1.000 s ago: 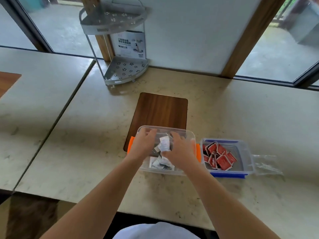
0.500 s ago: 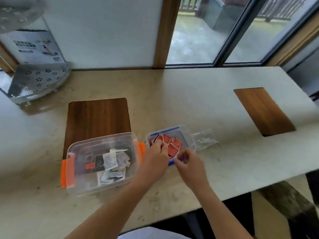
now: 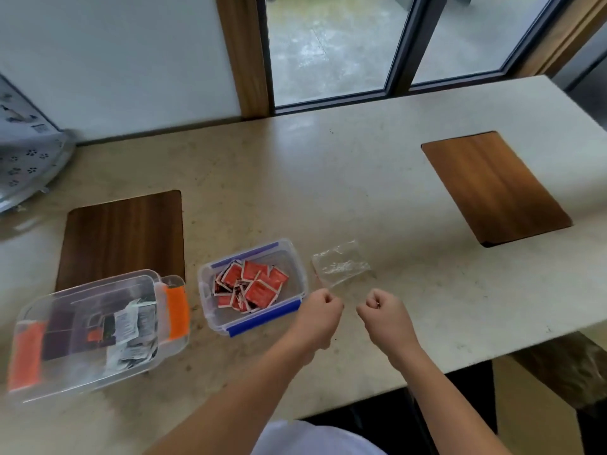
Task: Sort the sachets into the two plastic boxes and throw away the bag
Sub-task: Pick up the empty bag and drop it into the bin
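A clear box with orange clips [image 3: 170, 343] stands at the left and holds several white and dark sachets [image 3: 129, 326]. Beside it on the right, a smaller clear box with blue clips [image 3: 297, 275] holds several red sachets [image 3: 254, 285]. An empty, crumpled clear bag [image 3: 340, 264] lies flat on the table just right of the blue-clipped box. My left hand [image 3: 320, 310] is curled into a fist next to that box's near right corner. My right hand [image 3: 384, 311] is also curled, a little below the bag. Neither hand touches the bag or holds anything I can see.
Two dark wooden panels [image 3: 123, 238] [image 3: 494, 187] are set into the stone table top [image 3: 328, 178]. A grey perforated corner shelf [image 3: 26, 162] stands at the far left against the wall. The table's near edge [image 3: 460, 359] runs close below my hands.
My view has swung right. Both hands left the orange-clipped box, passed over the blue-clipped box and now sit just below the bag, curled shut.
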